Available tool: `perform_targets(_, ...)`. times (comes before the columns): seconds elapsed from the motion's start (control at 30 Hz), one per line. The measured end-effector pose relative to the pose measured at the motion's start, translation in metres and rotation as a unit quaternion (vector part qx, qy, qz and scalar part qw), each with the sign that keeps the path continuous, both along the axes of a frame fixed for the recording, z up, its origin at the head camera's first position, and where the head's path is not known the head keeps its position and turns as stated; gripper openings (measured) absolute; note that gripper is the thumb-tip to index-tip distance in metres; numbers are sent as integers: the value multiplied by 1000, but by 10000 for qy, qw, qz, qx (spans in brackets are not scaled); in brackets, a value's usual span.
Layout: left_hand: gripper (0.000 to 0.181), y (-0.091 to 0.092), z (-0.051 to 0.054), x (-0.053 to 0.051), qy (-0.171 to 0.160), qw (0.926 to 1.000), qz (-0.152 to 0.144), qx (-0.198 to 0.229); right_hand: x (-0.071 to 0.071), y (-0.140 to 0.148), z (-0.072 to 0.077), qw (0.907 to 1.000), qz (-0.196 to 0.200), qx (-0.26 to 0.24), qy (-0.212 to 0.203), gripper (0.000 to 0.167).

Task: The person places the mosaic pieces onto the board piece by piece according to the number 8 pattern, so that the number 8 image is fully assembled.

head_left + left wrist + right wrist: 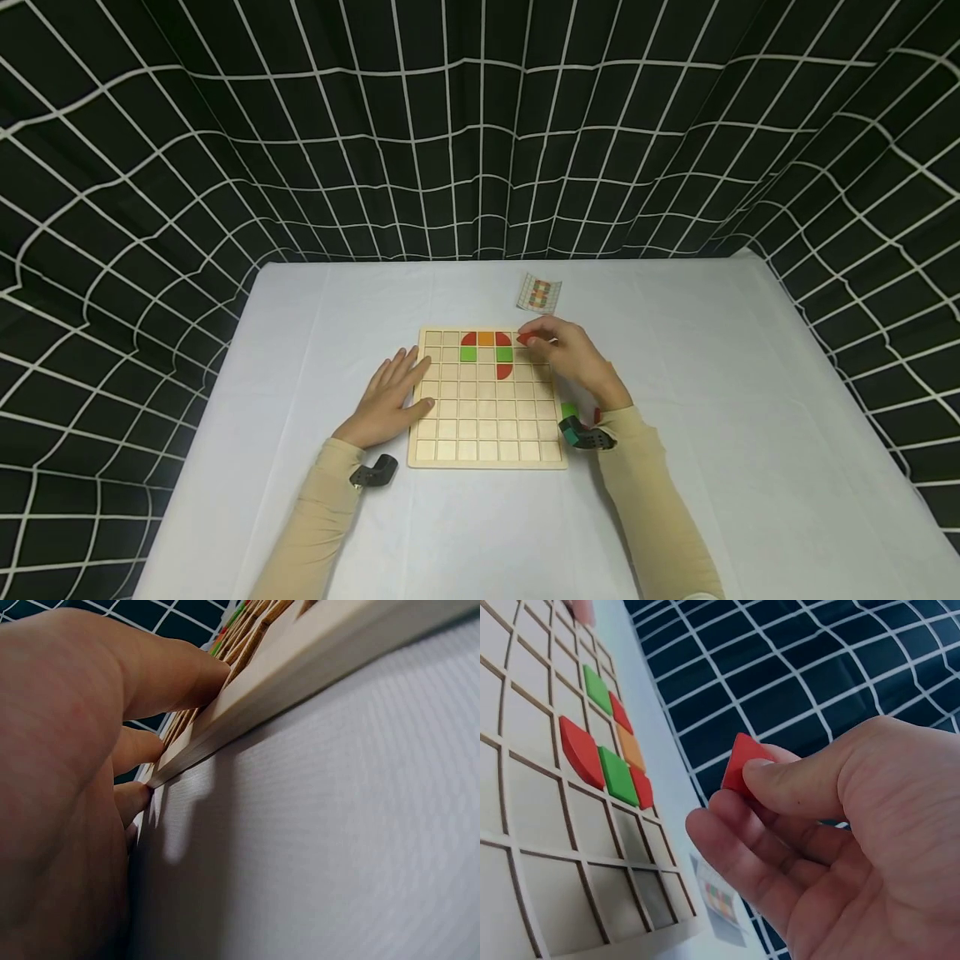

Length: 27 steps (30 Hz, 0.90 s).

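Observation:
A wooden grid board (476, 429) lies on the white table. My left hand (384, 407) rests with spread fingers on its left edge; the left wrist view shows the thumb (176, 671) touching the rim. My right hand (576, 357) pinches a red tile (741, 761) between thumb and fingers, above the board's upper right corner. In the top row sit an orange square tile (486, 338) and two red rounded tiles, one on either side. Below them are two green square tiles (617, 776), and under the right one another red rounded tile (581, 752).
Behind the board lies a small printed card (539, 293) with a coloured grid pattern. Beside the board's right edge, partly hidden by my right wrist, are a green piece (568, 410) and a red piece (597, 414). A black curtain (480, 167) with white grid lines surrounds the table.

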<state>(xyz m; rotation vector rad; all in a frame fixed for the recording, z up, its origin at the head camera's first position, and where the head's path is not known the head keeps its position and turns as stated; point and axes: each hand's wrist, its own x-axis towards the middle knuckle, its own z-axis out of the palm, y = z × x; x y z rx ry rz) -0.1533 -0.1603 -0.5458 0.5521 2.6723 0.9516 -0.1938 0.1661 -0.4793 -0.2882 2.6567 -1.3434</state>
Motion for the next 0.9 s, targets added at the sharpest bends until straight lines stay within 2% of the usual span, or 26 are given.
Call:
perform_targets(0.13,74,0,1,0,-4,10000,-9,-27,-1,-4,-1,10000,68,14,6,19)
perform_targets(0.33,73,0,0,1,61,10000,12,8,-1,-7,-2,9995,113,-170,-245,18)
perform_targets(0.47,73,1,6,3,49,10000,7,41,1,-12,-3,9987,168,-301,-379,21)
perform_targets(0.6,73,2,13,4,4,10000,17,43,3,-20,-5,9993,322,-153,-81,23)
perform_targets(0.7,73,3,13,5,55,10000,11,43,4,-26,-7,9990,439,-37,123,25)
perform_targets(0.9,73,2,11,4,76,9999,-32,90,7,-40,-12,9988,480,41,90,24)
